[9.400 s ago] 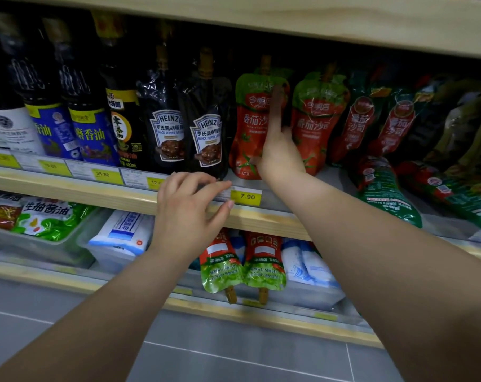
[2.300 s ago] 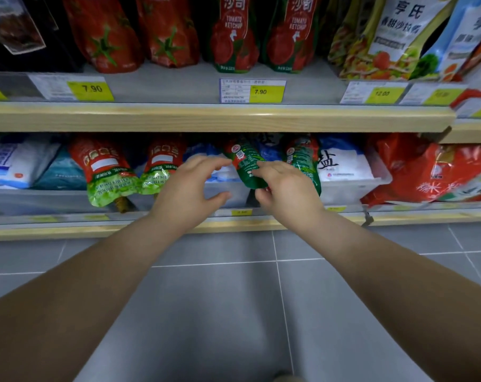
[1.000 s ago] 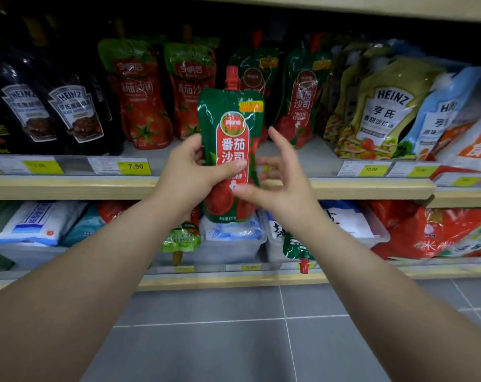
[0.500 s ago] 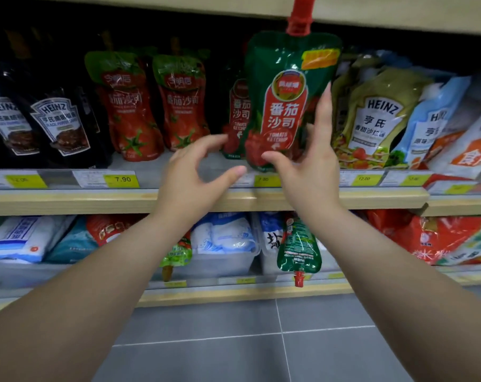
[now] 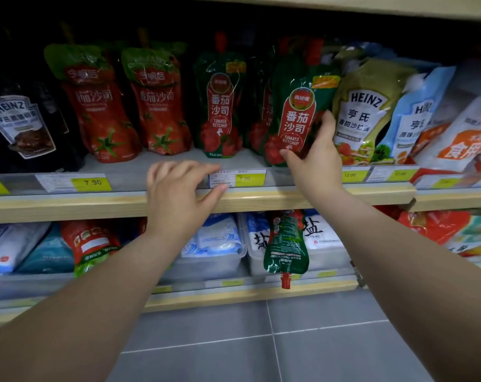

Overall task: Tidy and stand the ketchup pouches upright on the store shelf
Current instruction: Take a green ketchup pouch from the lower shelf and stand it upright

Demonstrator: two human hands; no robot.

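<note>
while the green ketchup pouch is pinched at its lower edge by the right hand, tilted toward 1 o'clock at the shelf front, a forward topple is risked if it is released unsettled. the left hand is spread, empty, at 9 o'clock. open room lies between the neighbouring green pouch and the heinz salad dressing pouch.
</note>
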